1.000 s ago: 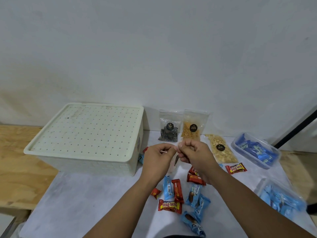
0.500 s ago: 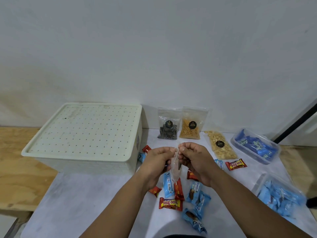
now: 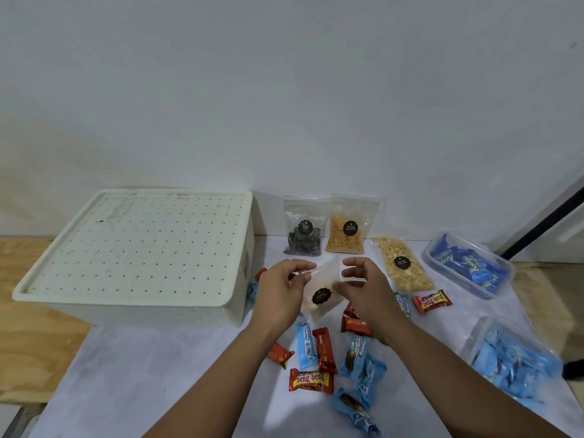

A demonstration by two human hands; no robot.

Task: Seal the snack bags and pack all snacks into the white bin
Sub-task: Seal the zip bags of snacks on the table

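- Step in hand, judged: sealing a clear bag [image 3: 320, 292] held above the desk [image 3: 164, 368], between both hands, over the loose bars [image 3: 311, 379].
- Left hand [image 3: 279, 292] pinches the bag's top left edge, fingers [image 3: 303, 267] closed on the plastic; right hand [image 3: 363, 286] pinches the top right edge, fingers closed on it too.
- To do it well: keep the top strip taut and level, run thumb and forefinger along the whole zip line, check no gap at either corner, keep contents low so nothing jams the seal.
- Bin [image 3: 136, 254] sits left on the desk, lid on; it needs opening before packing.
- Three other bags [image 3: 349, 227] stand or lie at the back, untouched; tubs [image 3: 467, 263] on the right.
- Versus half a second ago: the bag hung edge-on and narrow between touching hands; now it faces the camera, black label showing, and the hands have spread apart along its top.
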